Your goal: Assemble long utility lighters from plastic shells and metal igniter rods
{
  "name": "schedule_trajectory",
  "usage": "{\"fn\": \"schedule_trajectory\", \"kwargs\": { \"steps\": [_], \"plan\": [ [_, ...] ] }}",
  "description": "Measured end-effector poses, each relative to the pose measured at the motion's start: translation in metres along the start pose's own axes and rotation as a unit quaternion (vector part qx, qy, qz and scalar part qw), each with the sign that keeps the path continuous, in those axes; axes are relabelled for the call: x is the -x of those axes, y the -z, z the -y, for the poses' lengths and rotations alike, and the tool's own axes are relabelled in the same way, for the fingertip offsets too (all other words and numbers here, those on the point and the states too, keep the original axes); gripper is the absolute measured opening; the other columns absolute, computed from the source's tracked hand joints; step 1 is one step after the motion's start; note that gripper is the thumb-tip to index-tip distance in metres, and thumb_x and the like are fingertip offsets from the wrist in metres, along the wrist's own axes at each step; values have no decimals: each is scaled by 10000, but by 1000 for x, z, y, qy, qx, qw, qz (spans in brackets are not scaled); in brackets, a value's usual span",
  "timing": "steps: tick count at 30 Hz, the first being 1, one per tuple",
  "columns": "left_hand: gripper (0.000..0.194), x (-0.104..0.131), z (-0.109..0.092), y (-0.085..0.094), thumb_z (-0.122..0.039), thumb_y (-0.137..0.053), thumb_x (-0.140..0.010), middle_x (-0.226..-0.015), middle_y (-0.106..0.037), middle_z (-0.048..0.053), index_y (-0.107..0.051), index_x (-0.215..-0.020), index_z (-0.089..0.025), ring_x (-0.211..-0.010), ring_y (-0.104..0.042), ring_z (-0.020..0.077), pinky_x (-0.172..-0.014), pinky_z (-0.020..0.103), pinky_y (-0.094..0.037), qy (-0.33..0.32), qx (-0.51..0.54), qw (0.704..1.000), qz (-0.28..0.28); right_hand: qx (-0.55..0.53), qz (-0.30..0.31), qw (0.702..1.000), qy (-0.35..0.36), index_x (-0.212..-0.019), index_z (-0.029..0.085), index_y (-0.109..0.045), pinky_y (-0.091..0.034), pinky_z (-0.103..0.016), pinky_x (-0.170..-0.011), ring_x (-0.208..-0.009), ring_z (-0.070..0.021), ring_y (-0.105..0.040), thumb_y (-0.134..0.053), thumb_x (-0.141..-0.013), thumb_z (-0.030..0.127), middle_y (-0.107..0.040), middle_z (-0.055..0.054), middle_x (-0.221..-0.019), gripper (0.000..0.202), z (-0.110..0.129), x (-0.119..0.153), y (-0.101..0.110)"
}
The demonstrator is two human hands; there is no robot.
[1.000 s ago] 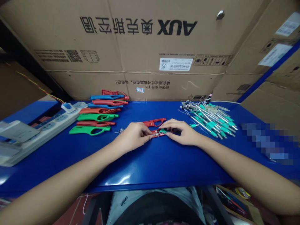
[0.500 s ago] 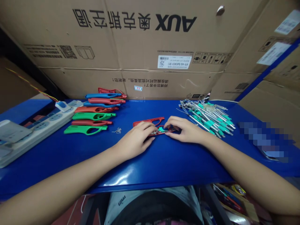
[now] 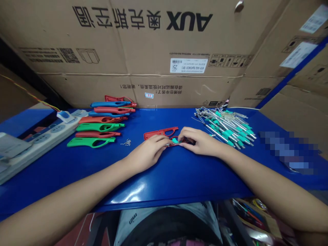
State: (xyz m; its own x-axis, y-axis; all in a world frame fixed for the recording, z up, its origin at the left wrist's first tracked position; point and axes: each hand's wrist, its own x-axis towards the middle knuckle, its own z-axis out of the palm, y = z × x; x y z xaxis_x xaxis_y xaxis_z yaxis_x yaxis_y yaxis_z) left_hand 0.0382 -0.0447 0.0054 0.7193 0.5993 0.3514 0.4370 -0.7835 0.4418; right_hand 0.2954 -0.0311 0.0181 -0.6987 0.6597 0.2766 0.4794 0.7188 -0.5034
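Observation:
On the blue table, my left hand is closed round the left end of an open red lighter casing half. My right hand pinches at its right part. A teal-green piece shows inside it between my fingertips, and most of the casing is covered by my hands. Just behind my left hand lies a second red lighter casing half, touched by neither hand. A small heap of tiny metal pins or springs sits to the left.
At left, green, red and blue lighter casings form a row beside a white power strip. Metal lighter tubes with teal parts are piled at right. A pixelated dark object lies farther right. Cardboard stands behind.
The view has shifted slightly. My right hand has moved in a little closer to my left hand along the casing; both still grip it.

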Motion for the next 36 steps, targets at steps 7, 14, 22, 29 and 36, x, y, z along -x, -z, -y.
{"fn": "schedule_trajectory", "kwargs": {
  "steps": [7, 14, 22, 29, 36],
  "plan": [
    [324, 0, 0, 2, -128, -442, -999, -1223, -653, 82, -622, -1254, -214, -1175, -595, 220, -1038, 420, -500, -20, -22, 1000, -1, -11, 5, 1000, 0, -963, 201, -620, -443, -258, -663, -739, -131, -527, -597, -929, 201, -583, -34, -947, 42, -1, -1, 2],
    [321, 0, 0, 1, -127, -445, -994, -1236, -645, 117, -648, -1239, -168, -1148, -615, 236, -997, 417, -529, -16, -56, 998, -2, -9, 14, 1000, -10, -999, 186, -626, -445, -258, -647, -684, -122, -507, -578, -925, 175, -591, -25, -898, 89, -1, 0, 7],
    [338, 2, 2, 2, -123, -444, -993, -1260, -633, 125, -646, -1260, -168, -1161, -607, 245, -992, 426, -532, -23, -70, 997, 3, 19, 16, 1000, -3, -944, 183, -655, -485, -293, -704, -794, -159, -583, -545, -937, 177, -626, -63, -950, 111, -3, 1, 14],
    [352, 1, 1, 3, -105, -442, -985, -1267, -629, 127, -644, -1267, -168, -1175, -603, 248, -999, 420, -529, -27, -81, 996, 13, 11, 28, 1000, 9, -980, 194, -724, -529, -337, -804, -877, -177, -638, -576, -918, 180, -652, -84, -1034, 161, -1, 3, 16],
    [355, 1, 2, 3, -110, -439, -988, -1270, -628, 121, -637, -1274, -180, -1174, -600, 250, -997, 427, -531, -29, -88, 996, 13, 7, 30, 1000, 6, -1003, 185, -736, -528, -323, -793, -868, -168, -642, -582, -903, 178, -650, -83, -1046, 184, 1, 5, 19]
  ]
}}
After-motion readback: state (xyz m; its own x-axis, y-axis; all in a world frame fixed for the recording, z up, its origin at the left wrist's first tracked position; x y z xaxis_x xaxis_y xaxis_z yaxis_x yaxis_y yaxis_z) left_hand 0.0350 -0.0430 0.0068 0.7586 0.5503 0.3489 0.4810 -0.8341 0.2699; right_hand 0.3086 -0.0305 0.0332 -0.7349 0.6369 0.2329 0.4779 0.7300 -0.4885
